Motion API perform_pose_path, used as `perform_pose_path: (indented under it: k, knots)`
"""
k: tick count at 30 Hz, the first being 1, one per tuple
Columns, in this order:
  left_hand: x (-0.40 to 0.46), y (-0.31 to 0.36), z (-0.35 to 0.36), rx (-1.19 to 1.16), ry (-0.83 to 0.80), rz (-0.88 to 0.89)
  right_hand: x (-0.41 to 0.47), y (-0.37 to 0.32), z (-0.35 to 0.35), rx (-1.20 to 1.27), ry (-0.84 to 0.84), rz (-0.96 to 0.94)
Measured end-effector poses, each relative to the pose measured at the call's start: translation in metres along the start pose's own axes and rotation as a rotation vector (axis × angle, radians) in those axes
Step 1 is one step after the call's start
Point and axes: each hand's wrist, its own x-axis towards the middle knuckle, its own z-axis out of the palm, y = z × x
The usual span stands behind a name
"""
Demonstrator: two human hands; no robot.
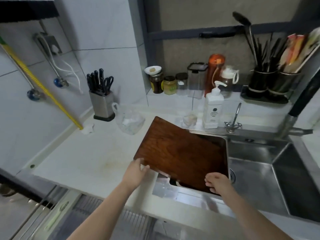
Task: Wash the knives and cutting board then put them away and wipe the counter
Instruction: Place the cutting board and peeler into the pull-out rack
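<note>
Gripping the dark cutting board (180, 153) by its near corners, left hand (136, 172), right hand (217, 184), tilted over the sink (256, 179)

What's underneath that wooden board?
The board, held by both hands, lies over the sink and its rim. A small dark gap shows below its near edge; the rest beneath is hidden.

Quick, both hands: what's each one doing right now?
Left hand: holds the cutting board at its near-left corner.
Right hand: grips the board's near-right edge, over the sink.
</note>
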Motion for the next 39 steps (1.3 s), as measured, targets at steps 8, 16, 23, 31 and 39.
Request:
perform_pose_path:
  k: [8, 16, 23, 31, 39]
  knots:
    - [0.049, 0.036, 0.005, 0.234, 0.009, 0.032, 0.04, 0.007, 0.0, 0.068, -0.057, 0.073]
    - [0.129, 0.042, 0.004, 0.336, -0.014, -0.094, 0.078, 0.006, 0.006, 0.193, -0.039, 0.186]
    - [0.219, 0.029, -0.001, -0.223, -0.195, -0.394, 0.111, 0.017, 0.006, 0.227, 0.061, 0.244]
    - [0.232, 0.032, 0.007, -0.512, -0.329, -0.458, 0.127, 0.013, 0.006, 0.232, 0.119, 0.239]
    - [0.2, 0.061, -0.007, -0.514, -0.278, -0.464, 0.129, -0.003, -0.002, 0.194, 0.042, 0.163]
